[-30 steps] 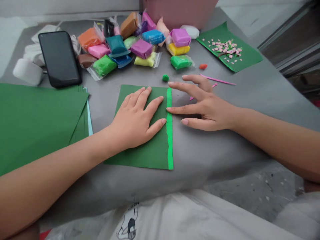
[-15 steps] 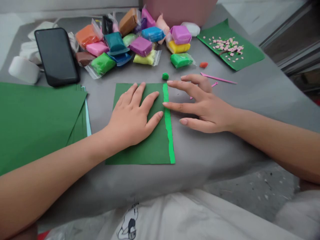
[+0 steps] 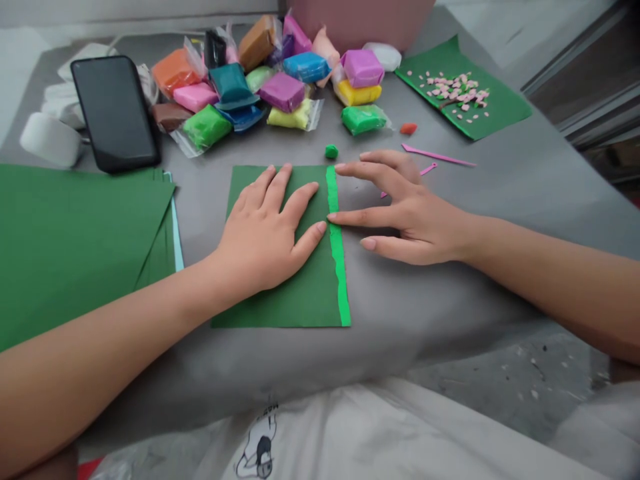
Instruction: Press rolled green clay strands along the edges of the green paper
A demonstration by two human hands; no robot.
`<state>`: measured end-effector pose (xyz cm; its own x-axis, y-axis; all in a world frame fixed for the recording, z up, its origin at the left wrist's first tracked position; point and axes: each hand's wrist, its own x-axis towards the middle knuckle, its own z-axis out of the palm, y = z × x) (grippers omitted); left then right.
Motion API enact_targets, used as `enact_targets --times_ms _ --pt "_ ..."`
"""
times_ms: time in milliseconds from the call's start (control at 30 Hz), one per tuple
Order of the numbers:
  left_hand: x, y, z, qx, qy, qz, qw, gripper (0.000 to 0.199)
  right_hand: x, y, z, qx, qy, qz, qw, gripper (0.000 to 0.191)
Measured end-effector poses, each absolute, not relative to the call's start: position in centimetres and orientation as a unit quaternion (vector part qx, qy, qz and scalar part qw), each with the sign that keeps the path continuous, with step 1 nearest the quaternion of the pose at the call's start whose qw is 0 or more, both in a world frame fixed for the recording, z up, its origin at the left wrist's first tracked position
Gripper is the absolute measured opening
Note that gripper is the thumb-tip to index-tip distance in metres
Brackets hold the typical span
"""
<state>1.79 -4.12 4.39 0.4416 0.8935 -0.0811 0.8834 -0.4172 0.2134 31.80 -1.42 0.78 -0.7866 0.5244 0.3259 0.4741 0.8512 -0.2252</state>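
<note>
A dark green sheet of paper (image 3: 285, 308) lies on the grey table, with a bright green clay strip (image 3: 341, 283) flattened along its right edge. My left hand (image 3: 265, 230) rests flat on the sheet, fingers spread, its thumb tip close to the strip. From the right, my right hand (image 3: 410, 213) reaches over with fingers apart. Its index fingertip touches the strip around the upper middle, and another fingertip is at the strip's top end. Just beyond the sheet's top edge sits a small lump of green clay (image 3: 331, 152).
Wrapped clay packets (image 3: 283, 92) crowd the back, near a phone (image 3: 116, 113) and white charger (image 3: 51, 139). More green sheets (image 3: 75, 233) lie left. Pink tools (image 3: 440, 155), an orange clay bit (image 3: 409, 128) and a card with clay blossoms (image 3: 500, 110) are right.
My right index fingertip has slid slightly down along the clay strip, toward me. My left hand stays in place on the sheet.
</note>
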Motion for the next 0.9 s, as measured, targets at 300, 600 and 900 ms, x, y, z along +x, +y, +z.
enact_targets --times_ms 300,600,900 --pt "1.13 -4.05 3.70 0.849 0.512 0.054 0.115 0.071 31.37 -1.50 0.38 -0.272 -0.924 0.085 0.256 0.052" --pt "1.40 -4.06 4.06 0.846 0.519 0.036 0.117 0.073 31.33 -1.60 1.07 -0.280 -0.929 0.097 0.222 0.052" --pt "1.60 -4.13 4.25 0.844 0.522 0.031 0.117 0.073 31.34 -1.72 0.64 -0.273 -0.935 0.075 0.212 0.052"
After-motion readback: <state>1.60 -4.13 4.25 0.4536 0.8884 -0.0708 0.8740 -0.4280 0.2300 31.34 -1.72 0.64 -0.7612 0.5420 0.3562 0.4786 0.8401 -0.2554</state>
